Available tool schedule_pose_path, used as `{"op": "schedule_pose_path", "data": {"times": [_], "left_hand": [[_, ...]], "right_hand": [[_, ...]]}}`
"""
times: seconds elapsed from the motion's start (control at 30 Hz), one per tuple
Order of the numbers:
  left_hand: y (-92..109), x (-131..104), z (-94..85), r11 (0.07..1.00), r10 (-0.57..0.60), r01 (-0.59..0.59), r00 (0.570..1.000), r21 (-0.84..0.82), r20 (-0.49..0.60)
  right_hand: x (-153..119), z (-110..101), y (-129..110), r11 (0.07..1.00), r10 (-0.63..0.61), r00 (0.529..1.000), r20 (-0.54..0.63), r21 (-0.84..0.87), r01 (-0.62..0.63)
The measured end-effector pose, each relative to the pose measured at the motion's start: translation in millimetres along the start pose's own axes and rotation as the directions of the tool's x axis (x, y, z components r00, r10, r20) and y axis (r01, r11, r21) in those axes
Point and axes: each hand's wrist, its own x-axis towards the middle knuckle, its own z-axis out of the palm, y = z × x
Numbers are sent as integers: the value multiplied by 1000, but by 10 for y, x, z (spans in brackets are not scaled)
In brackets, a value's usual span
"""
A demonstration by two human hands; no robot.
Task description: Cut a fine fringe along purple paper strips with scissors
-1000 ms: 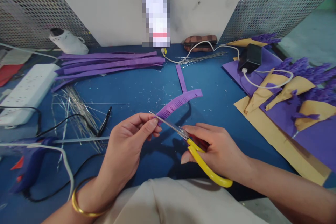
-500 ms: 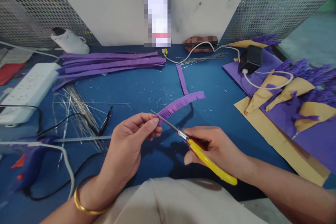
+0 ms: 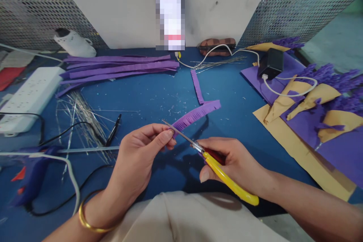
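Between its thumb and fingers, my left hand [image 3: 147, 149] pinches the near end of a purple paper strip [image 3: 195, 115] with fine cuts along one edge. The strip arcs up and to the right above the table, and a further length of it lies beyond. My right hand [image 3: 235, 159] is wrapped round yellow-handled scissors [image 3: 229, 177]. Their blades point up and left and cross the strip beside my left fingertips. Whether the blades are parted is hard to tell.
Purple strips [image 3: 121, 69] lie at the back left, near a white power strip [image 3: 30, 98]. Thin wires [image 3: 87, 121], a pen [image 3: 114, 130] and a blue glue gun [image 3: 35, 176] are at left. Wrapped purple flowers [image 3: 309, 98] and a black adapter [image 3: 270, 63] sit at right. A phone [image 3: 171, 19] stands behind.
The scissors' handle has tilted slightly down and right. The strip's held end has shifted a little to the right, and its curve has changed slightly. Both hands keep their hold.
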Motion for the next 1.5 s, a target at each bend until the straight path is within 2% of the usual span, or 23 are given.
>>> {"op": "schedule_pose_path", "data": {"times": [0.2,0.27,0.33,0.47,0.73,0.97,1.5], "left_hand": [[0,12,2,1000,-26,26,999,-12,19],[-2,20,7,1000,-25,25,1000,-15,17],[-6,22,8,999,-24,24,1000,-26,9],[-8,13,5,998,-20,19,1000,-56,-14],[0,11,24,997,17,-22,998,-73,-65],[-8,9,17,998,20,-23,999,-61,-38],[-4,-3,20,997,65,-66,997,-43,-35]], "right_hand": [[15,1,2,958,67,991,116,269,-96],[23,0,3,951,68,989,129,292,-103],[25,-5,-2,969,57,994,98,235,-79],[0,-28,-20,1000,-10,1000,20,-18,10],[-35,-20,-23,956,-46,997,-60,-293,27],[-38,3,7,939,-97,991,-92,-337,61],[-40,-1,-33,945,-112,987,-118,-321,69]]}}
